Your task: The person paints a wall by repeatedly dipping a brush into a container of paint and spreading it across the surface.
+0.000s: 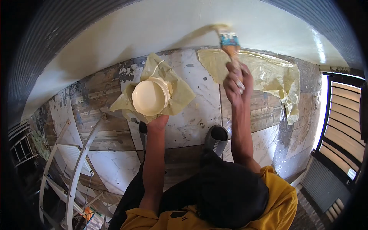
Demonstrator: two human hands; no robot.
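Note:
My right hand [238, 82] is closed around the wooden handle of a paintbrush [231, 48]. The brush has a blue and white, paint-smeared band, and its bristles meet the pale wall [172, 27], blurred a little. Paint marks my fingers. On the left, my left hand [158, 122] holds up a small paint bucket [150, 97] from below, its fingers hidden. Cream paint fills much of the bucket. A yellowish plastic sheet [182, 94] spreads out around it, between the bucket and my palm. The bucket's thin handle [156, 67] leans toward the wall.
Another yellowish plastic sheet [264, 71] lies crumpled on the paint-spattered tile floor [180, 130], along the wall's foot. A metal ladder [78, 168] stands at the lower left. At the right is a slatted door [343, 119] with light coming through. My shoes [216, 138] are below the bucket and brush.

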